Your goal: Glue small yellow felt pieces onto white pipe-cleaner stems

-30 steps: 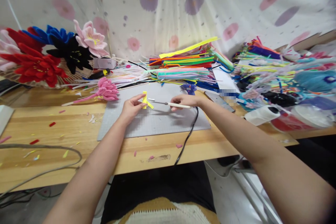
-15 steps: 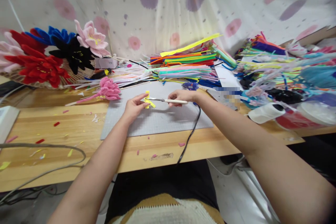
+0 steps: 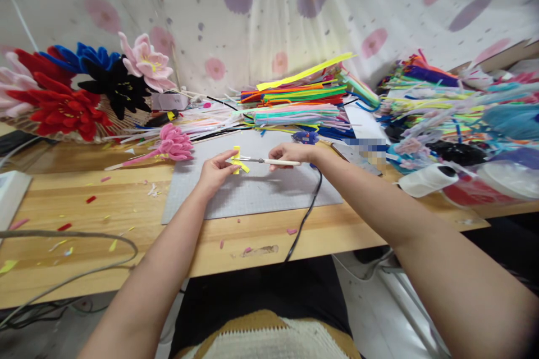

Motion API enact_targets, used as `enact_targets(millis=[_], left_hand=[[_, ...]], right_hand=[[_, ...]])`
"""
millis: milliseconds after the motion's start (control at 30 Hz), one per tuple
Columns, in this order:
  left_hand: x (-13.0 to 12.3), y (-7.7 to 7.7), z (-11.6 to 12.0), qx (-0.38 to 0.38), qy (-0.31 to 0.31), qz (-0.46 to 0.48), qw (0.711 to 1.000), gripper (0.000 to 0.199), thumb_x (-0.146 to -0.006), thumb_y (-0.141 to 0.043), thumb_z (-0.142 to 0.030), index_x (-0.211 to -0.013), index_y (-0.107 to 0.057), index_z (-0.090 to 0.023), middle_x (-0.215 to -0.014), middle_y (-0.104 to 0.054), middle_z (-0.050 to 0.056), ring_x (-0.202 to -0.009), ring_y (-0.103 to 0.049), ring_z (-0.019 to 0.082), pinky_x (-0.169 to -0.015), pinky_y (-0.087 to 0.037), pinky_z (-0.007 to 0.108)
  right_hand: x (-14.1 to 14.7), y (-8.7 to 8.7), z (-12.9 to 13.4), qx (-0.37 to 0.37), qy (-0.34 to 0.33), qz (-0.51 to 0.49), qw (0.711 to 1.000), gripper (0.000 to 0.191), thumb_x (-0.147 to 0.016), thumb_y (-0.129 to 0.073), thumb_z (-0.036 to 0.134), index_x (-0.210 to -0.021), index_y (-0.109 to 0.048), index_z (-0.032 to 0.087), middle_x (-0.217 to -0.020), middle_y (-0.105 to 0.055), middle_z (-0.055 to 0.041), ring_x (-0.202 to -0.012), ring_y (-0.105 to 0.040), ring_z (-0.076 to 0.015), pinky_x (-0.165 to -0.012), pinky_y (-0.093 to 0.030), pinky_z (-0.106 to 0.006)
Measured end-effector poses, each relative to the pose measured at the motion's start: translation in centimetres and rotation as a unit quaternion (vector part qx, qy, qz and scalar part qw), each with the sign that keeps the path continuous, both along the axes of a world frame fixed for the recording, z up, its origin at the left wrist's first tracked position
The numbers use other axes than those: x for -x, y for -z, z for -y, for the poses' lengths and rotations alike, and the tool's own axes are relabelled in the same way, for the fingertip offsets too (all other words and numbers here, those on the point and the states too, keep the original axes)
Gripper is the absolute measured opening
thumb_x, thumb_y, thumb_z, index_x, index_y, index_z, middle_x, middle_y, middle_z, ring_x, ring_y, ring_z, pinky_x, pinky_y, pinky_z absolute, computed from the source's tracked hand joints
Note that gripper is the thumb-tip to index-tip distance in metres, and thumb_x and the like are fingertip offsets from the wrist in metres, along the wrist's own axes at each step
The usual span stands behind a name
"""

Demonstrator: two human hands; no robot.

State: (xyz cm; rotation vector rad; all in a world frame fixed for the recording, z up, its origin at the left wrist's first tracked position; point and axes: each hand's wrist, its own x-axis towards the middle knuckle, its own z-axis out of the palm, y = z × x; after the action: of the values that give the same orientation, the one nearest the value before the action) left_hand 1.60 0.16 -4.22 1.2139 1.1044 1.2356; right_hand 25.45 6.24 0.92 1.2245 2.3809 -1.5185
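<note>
My left hand pinches a small yellow strip between thumb and fingers, above the grey cutting mat. A second yellow end slants off it to the lower right. My right hand is closed round the white handles of a pair of scissors. Their metal blades point left and reach the yellow piece; whether they are closed on it I cannot tell. Left of my left hand, a pink fuzzy flower lies with its stem pointing left.
Bundles of coloured pipe cleaners lie behind the mat. A blue glue gun sits at its back right, its black cord crossing the mat. Fuzzy flowers stand at left. A white roll lies right; scraps dot the wooden table.
Almost nothing differs. Both hands, the yellow strip and the scissors keep their places; the blades look slightly changed in angle.
</note>
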Motion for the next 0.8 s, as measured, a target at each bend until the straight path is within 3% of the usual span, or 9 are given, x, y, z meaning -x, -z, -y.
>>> enact_targets(millis=[200, 333, 467, 567, 700, 800], left_hand=[[0.1, -0.2, 0.0, 0.005, -0.013, -0.002, 1.0, 0.064, -0.044, -0.081, -0.031, -0.104, -0.067, -0.016, -0.088, -0.069, 0.007, -0.061, -0.059, 0.011, -0.068, -0.048, 0.028], [0.3, -0.3, 0.0, 0.015, -0.018, -0.005, 1.0, 0.069, -0.046, -0.08, -0.033, -0.11, -0.063, -0.014, -0.073, -0.069, 0.004, -0.059, -0.059, 0.012, -0.066, -0.048, 0.028], [0.5, -0.5, 0.0, 0.028, -0.032, -0.009, 0.999, 0.073, -0.046, -0.079, -0.033, -0.114, -0.061, -0.012, -0.061, -0.066, 0.002, -0.056, -0.058, 0.012, -0.063, -0.047, 0.027], [0.5, -0.6, 0.0, 0.033, -0.039, -0.008, 0.999, 0.074, -0.046, -0.08, -0.033, -0.114, -0.061, -0.011, -0.059, -0.065, 0.001, -0.054, -0.056, 0.011, -0.061, -0.046, 0.026], [0.5, -0.6, 0.1, 0.038, -0.041, 0.006, 0.998, 0.071, -0.045, -0.08, -0.032, -0.112, -0.062, -0.013, -0.059, -0.065, 0.0, -0.053, -0.055, 0.011, -0.059, -0.045, 0.025], [0.4, -0.4, 0.0, 0.039, -0.041, 0.009, 0.998, 0.074, -0.044, -0.08, -0.032, -0.113, -0.062, -0.014, -0.059, -0.065, 0.0, -0.054, -0.056, 0.011, -0.059, -0.046, 0.025]], right_hand=[[-0.2, -0.5, 0.3, -0.001, 0.009, 0.005, 1.0, 0.041, -0.059, -0.069, 0.052, -0.069, -0.056, 0.015, -0.05, -0.047, 0.0061, -0.043, -0.041, -0.0047, -0.044, -0.029, -0.02], [-0.8, -1.0, 0.6, -0.051, 0.058, 0.04, 0.996, 0.04, -0.061, -0.067, 0.053, -0.07, -0.055, 0.016, -0.058, -0.053, 0.0014, -0.05, -0.047, -0.0083, -0.049, -0.033, -0.022], [-1.0, -0.1, 0.6, -0.22, 0.137, 0.168, 0.951, 0.031, -0.065, -0.067, 0.043, -0.078, -0.058, 0.016, -0.081, -0.062, -0.0073, -0.071, -0.055, -0.017, -0.058, -0.036, -0.025], [-0.8, 1.1, 0.7, -0.285, 0.166, 0.245, 0.912, 0.027, -0.071, -0.062, 0.036, -0.087, -0.058, 0.015, -0.095, -0.062, -0.0142, -0.085, -0.057, -0.0249, -0.067, -0.038, -0.029], [-0.2, 1.4, 1.0, -0.336, 0.207, 0.253, 0.883, 0.033, -0.071, -0.062, 0.028, -0.098, -0.054, 0.011, -0.104, -0.059, -0.0203, -0.097, -0.055, -0.03, -0.077, -0.04, -0.035], [1.4, 0.9, 1.2, -0.351, 0.264, 0.191, 0.878, 0.029, -0.068, -0.064, 0.024, -0.093, -0.054, 0.014, -0.104, -0.059, -0.0179, -0.106, -0.051, -0.0303, -0.084, -0.04, -0.037]])
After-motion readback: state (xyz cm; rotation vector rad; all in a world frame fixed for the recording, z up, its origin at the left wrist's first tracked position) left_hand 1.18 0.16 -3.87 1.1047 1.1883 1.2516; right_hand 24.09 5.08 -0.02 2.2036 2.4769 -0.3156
